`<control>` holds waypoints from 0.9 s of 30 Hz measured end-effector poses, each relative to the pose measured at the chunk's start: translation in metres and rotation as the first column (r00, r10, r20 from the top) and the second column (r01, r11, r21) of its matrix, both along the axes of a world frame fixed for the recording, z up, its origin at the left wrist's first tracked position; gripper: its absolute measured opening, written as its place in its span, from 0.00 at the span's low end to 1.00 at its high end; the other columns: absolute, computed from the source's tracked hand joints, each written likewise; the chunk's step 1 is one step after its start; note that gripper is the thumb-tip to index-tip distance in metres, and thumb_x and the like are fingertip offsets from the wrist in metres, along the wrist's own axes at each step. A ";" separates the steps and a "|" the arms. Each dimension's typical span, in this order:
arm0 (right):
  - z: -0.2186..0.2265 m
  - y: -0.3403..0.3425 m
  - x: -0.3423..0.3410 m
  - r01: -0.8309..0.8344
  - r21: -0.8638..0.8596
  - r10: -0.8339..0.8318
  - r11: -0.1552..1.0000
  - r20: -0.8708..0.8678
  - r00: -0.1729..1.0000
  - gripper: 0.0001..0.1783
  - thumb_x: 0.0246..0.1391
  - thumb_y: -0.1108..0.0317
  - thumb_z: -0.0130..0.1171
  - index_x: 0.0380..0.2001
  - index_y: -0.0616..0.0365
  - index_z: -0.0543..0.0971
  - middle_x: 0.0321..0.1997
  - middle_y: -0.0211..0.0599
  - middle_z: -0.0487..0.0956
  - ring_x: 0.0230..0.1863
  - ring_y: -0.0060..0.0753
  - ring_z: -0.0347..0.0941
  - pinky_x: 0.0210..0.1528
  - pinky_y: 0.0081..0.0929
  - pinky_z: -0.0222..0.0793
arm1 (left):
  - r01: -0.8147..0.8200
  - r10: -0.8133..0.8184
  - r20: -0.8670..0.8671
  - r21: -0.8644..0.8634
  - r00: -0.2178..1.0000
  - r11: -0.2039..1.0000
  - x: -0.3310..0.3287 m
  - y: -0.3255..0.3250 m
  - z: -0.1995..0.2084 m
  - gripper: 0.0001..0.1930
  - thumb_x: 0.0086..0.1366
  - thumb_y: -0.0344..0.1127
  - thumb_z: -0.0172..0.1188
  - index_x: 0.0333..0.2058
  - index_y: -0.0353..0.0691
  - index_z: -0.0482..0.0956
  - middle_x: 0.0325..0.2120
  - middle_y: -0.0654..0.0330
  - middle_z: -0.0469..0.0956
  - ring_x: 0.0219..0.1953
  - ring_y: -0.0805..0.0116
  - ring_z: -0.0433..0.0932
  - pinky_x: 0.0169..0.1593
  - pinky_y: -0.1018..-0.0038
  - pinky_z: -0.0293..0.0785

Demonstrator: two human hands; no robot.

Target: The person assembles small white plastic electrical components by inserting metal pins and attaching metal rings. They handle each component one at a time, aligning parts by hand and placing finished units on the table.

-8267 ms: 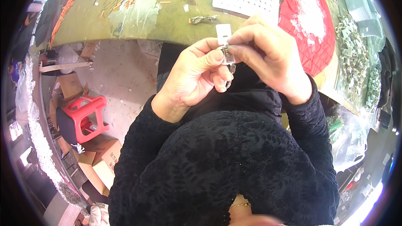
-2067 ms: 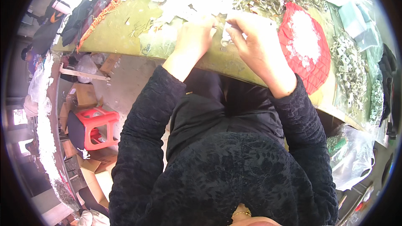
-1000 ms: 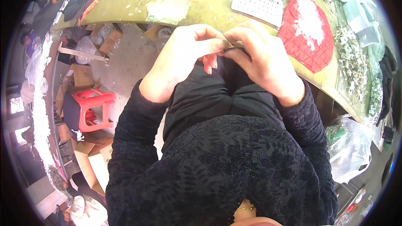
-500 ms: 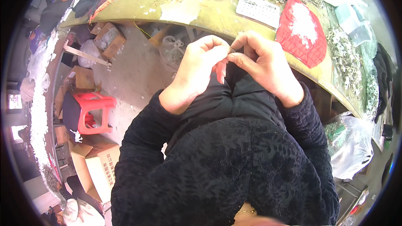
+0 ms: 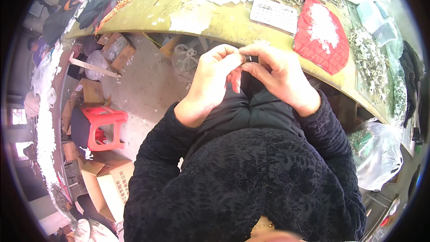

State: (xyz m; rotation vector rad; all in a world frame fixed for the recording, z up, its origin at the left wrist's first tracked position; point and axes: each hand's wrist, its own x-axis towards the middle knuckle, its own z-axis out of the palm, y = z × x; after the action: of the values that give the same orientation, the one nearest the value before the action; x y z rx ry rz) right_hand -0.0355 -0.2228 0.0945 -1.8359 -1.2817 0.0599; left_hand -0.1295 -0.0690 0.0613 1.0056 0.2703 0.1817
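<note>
Above my lap, my left hand point(image 5: 209, 77) and my right hand point(image 5: 285, 72) meet fingertip to fingertip at the table's near edge. Between the pinched thumbs and forefingers sits a small dark piece point(image 5: 247, 58), too small and too covered to name. Both hands are closed on it. To the right of my right hand lies a red quilted cloth point(image 5: 309, 40) with a heap of small white pieces point(image 5: 324, 27) on it. A white sheet or tray with rows of small dark marks point(image 5: 274, 14) lies just left of the cloth.
Several strands of green-white pieces point(image 5: 369, 60) cover the table point(image 5: 233, 20) at right. A clear plastic bag point(image 5: 380, 161) hangs below its right edge. Left on the floor stand a red stool point(image 5: 107, 125) and an open cardboard box point(image 5: 109, 183). A knotted plastic bag point(image 5: 184, 60) rests under the table.
My hands stay together, the right fingers lifted slightly, and more of the dark piece shows between them. The whole view has shifted a little.
</note>
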 end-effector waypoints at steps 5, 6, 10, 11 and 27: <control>-0.023 0.008 0.017 0.077 -0.034 -0.076 0.996 0.027 0.997 0.11 0.52 0.69 0.64 0.40 0.57 0.79 0.32 0.42 0.81 0.33 0.45 0.78 0.34 0.33 0.74 | 0.005 -0.006 -0.039 -0.011 0.999 1.000 0.023 0.007 -0.013 0.07 0.69 0.32 0.55 0.34 0.35 0.76 0.20 0.61 0.76 0.16 0.73 0.73 0.19 0.76 0.70; -0.026 0.011 0.021 0.105 -0.004 -0.104 0.994 0.062 0.993 0.10 0.52 0.69 0.64 0.39 0.57 0.79 0.32 0.42 0.81 0.32 0.45 0.78 0.34 0.33 0.74 | 0.015 -0.015 -0.042 0.001 0.999 1.000 0.028 0.011 -0.014 0.07 0.69 0.32 0.55 0.34 0.35 0.76 0.20 0.61 0.76 0.16 0.73 0.73 0.19 0.77 0.70; -0.032 0.017 0.042 0.079 -0.026 -0.071 0.997 0.220 0.973 0.07 0.52 0.72 0.63 0.35 0.57 0.77 0.30 0.40 0.79 0.31 0.44 0.78 0.30 0.33 0.73 | 0.073 -0.069 -0.090 0.045 0.994 0.996 0.049 0.028 -0.014 0.07 0.68 0.32 0.56 0.32 0.34 0.76 0.20 0.62 0.75 0.16 0.75 0.72 0.19 0.79 0.69; -0.033 0.019 0.049 0.047 -0.056 -0.031 0.997 0.266 0.963 0.06 0.52 0.72 0.63 0.34 0.57 0.77 0.30 0.39 0.78 0.30 0.44 0.77 0.30 0.34 0.73 | 0.095 -0.089 -0.105 0.054 0.990 0.994 0.053 0.033 -0.014 0.07 0.68 0.31 0.56 0.32 0.34 0.76 0.21 0.62 0.75 0.15 0.76 0.71 0.19 0.80 0.68; -0.047 0.043 0.093 0.050 0.052 -0.001 0.997 -0.683 0.731 0.06 0.62 0.72 0.58 0.42 0.61 0.77 0.32 0.29 0.79 0.28 0.14 0.69 0.31 0.15 0.64 | 0.150 0.339 -0.106 0.983 0.935 -0.109 0.147 0.165 -0.029 0.12 0.57 0.40 0.62 0.35 0.38 0.80 0.32 0.48 0.81 0.37 0.47 0.80 0.43 0.58 0.75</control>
State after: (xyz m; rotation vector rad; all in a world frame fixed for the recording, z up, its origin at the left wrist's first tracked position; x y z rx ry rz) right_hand 0.0574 -0.1802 0.0472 -1.5400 -0.7122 0.6203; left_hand 0.0177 0.0955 0.0321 2.7052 0.5576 0.3836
